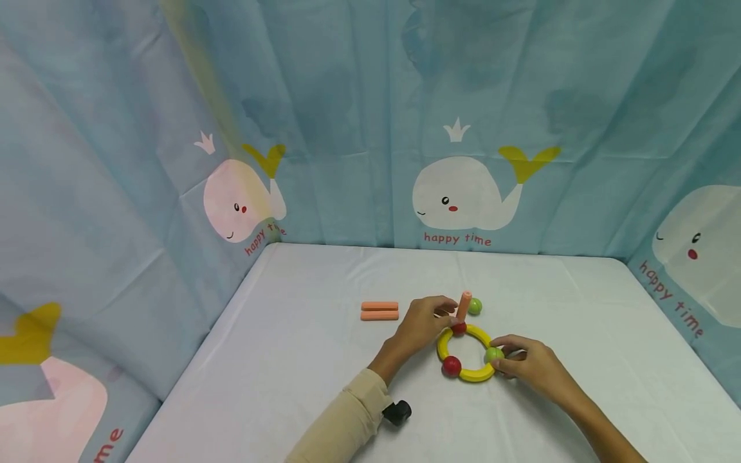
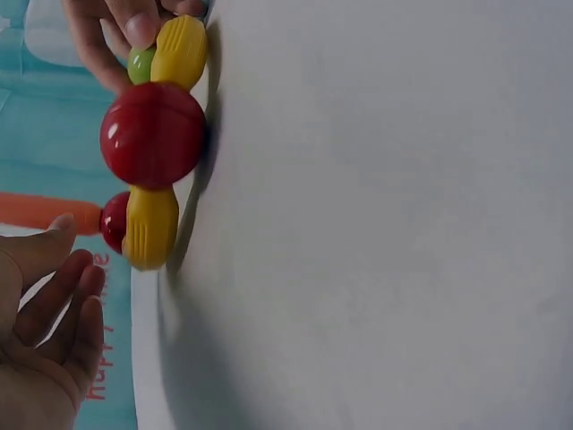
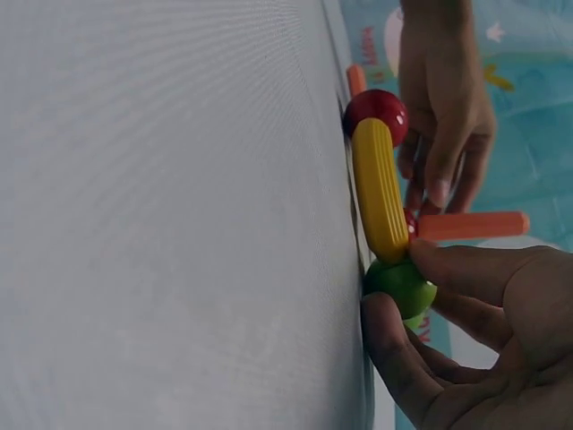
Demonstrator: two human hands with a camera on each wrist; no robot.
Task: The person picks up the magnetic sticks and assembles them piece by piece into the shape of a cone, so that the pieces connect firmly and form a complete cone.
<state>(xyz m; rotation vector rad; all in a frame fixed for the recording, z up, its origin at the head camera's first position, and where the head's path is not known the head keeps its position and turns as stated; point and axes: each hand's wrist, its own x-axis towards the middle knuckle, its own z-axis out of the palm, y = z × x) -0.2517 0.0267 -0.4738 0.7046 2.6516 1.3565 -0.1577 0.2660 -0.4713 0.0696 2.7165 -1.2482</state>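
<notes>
Curved yellow rods form a ring on the table, joined by a near red ball, a far red ball and a green ball. From the far red ball an orange stick rises, nearly upright. My left hand is beside this stick, its thumb at the stick's lower end and its other fingers loosely bent, not wrapped around it. At the ring's right side, my right hand pinches the green ball between thumb and fingers, as the right wrist view shows.
A loose green ball sits just behind the ring. Two orange sticks lie side by side to the left. The white table meets blue whale-print curtains at its back and sides. A black device is at the left cuff.
</notes>
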